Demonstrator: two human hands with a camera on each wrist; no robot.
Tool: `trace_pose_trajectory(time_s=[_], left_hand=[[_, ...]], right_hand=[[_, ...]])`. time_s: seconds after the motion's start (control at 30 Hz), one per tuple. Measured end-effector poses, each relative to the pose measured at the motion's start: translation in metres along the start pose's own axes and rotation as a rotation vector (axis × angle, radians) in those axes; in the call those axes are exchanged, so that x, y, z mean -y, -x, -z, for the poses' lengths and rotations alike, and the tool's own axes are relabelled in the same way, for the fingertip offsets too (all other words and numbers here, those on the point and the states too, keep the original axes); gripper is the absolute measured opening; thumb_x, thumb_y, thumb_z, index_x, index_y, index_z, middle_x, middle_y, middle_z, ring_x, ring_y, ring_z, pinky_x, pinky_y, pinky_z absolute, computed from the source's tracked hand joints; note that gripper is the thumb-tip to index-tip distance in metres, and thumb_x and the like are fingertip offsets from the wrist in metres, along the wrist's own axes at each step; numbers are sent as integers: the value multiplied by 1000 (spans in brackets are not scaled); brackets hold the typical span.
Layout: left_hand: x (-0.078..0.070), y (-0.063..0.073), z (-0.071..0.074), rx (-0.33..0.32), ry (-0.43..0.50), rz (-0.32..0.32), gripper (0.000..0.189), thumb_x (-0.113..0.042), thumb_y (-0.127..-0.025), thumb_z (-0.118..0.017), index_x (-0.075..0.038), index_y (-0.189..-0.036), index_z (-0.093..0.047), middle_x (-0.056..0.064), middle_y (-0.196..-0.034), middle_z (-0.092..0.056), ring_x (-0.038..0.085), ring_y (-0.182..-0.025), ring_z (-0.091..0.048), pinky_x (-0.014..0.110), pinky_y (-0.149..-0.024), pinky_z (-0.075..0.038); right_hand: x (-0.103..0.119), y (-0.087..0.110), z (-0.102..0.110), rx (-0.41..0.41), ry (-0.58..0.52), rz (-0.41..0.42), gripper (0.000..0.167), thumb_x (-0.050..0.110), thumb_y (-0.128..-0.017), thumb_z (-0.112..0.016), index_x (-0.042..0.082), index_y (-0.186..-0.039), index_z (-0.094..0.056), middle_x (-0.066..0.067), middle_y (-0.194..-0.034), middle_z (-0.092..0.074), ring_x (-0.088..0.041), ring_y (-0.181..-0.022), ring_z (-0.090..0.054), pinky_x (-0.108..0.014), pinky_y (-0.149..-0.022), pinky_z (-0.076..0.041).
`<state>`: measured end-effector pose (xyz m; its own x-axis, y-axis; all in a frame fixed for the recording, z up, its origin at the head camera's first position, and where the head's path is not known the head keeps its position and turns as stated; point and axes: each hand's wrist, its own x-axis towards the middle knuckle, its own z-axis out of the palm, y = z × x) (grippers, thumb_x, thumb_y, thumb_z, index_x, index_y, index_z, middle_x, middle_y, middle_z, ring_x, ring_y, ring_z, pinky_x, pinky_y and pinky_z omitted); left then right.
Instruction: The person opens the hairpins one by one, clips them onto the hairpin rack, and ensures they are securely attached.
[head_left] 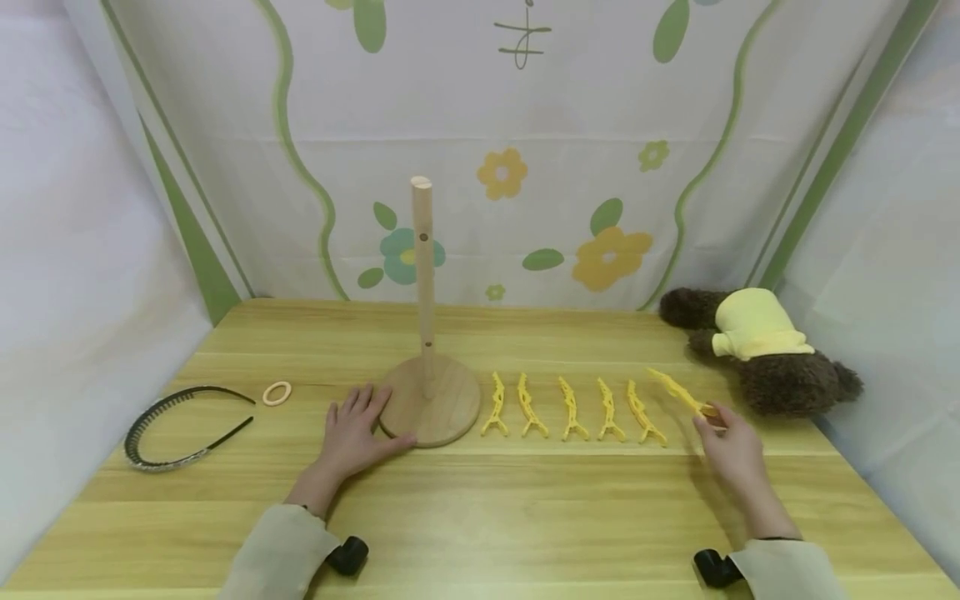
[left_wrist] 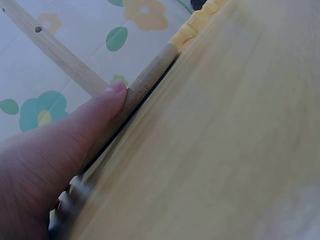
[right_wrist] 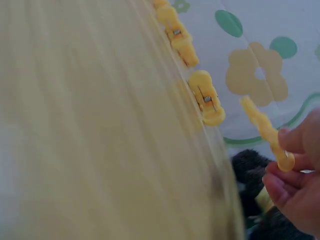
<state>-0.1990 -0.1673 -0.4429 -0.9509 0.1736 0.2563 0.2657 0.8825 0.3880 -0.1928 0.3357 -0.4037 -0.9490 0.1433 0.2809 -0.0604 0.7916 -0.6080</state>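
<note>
Presently, one yellow clip (head_left: 678,390) is in the right hand (head_left: 733,450), held by its wider end and raised over the wooden table (head_left: 525,517). Its narrow end points to the left and away from the person. Just to the left of it, five similar clips (head_left: 570,406) lie on the table in one row, well apart from the left hand (head_left: 356,442). Between this row and the left hand stands the wooden stand (head_left: 425,292), upright on its round base (head_left: 459,402).

As for the hands, the right one is nearly closed, with thumb and fingers pinching the clip. The left one is widely opened: its fingers are spread at the left side of the base, and its thumb touches the front edge. Near the right hand, behind it, lies a brown plush toy (head_left: 761,325) in a yellow garment
</note>
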Motion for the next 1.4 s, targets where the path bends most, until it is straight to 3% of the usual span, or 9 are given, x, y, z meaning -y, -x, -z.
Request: trace_pose_trajectory(time_s=[0.2, 0.43, 0.7, 1.03, 1.27, 1.4], left_hand=[[2, 0, -1, -11, 1, 0, 91, -66, -65, -55, -8, -132, -36, 25, -133, -27, 43, -121, -18, 60, -90, -7], [2, 0, -2, 9, 4, 8, 91, -67, -65, -54, -8, -133, -35, 25, -133, -26, 42, -121, -17, 60, -90, -6], [1, -1, -1, 7, 15, 4, 92, -67, -65, -55, -8, -133, -35, 25, -133, -26, 42, -121, -16, 60, -90, -5], [2, -1, -1, 14, 8, 2, 92, -68, -65, -53, -9, -133, -34, 24, -134, -26, 42, -122, -15, 59, -91, -5], [1, 0, -1, 19, 24, 6, 93, -68, -65, -53, -10, -134, -33, 24, -134, -24, 41, -122, -14, 59, -91, -4], [1, 0, -2, 22, 13, 10, 93, -69, -65, -53, -10, -134, -33, 24, -135, -24, 41, -122, -14, 59, -91, -4]], right_hand=[[23, -22, -9, 34, -47, 206, 38, 11, -91, -44, -13, -119, -41, -29, -105, -51, -40, -91, -49, -49, -72, -39], [67, -44, -40, 58, -127, 288, 29, 5, -87, -51, -9, -112, -51, -25, -103, -53, -36, -90, -51, -46, -76, -41], [125, -50, -88, 87, -254, 409, 20, 3, -80, -60, -6, -98, -61, -19, -91, -60, -29, -80, -57, -40, -71, -45], [178, -43, -138, 233, -341, 408, 20, 8, -81, -61, -3, -97, -64, -14, -90, -63, -23, -80, -58, -32, -68, -47], [195, -38, -160, 270, -356, 468, 16, 4, -79, -62, -4, -93, -65, -9, -79, -63, -16, -69, -56, -25, -60, -45], [203, -35, -166, 290, -360, 463, 16, 2, -78, -62, -4, -92, -65, -10, -79, -63, -17, -68, -55, -24, -60, -45]])
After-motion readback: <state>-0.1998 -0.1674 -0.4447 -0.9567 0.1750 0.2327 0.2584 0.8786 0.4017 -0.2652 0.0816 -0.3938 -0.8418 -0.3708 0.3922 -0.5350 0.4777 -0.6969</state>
